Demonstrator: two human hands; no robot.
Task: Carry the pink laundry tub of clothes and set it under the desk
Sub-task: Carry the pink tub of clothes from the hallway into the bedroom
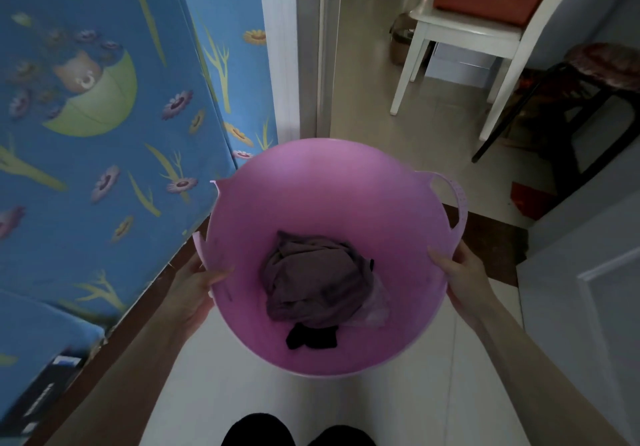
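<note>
I hold the pink laundry tub (311,182) in front of me above the pale tiled floor, its open top facing the camera. My left hand (194,286) grips its left rim, thumb inside the wall. My right hand (457,272) grips the right rim just below the looped handle (457,203). At the bottom of the tub lies a crumpled purplish garment (311,276) with a small black piece of cloth (311,336) beside it. No desk is in view.
A blue flowered mattress or bed cover (104,134) leans close on the left. A doorway (311,47) opens straight ahead. Beyond it stand a white chair with an orange cushion (485,13) and a dark round stool (595,75). A grey door panel (588,290) is on the right.
</note>
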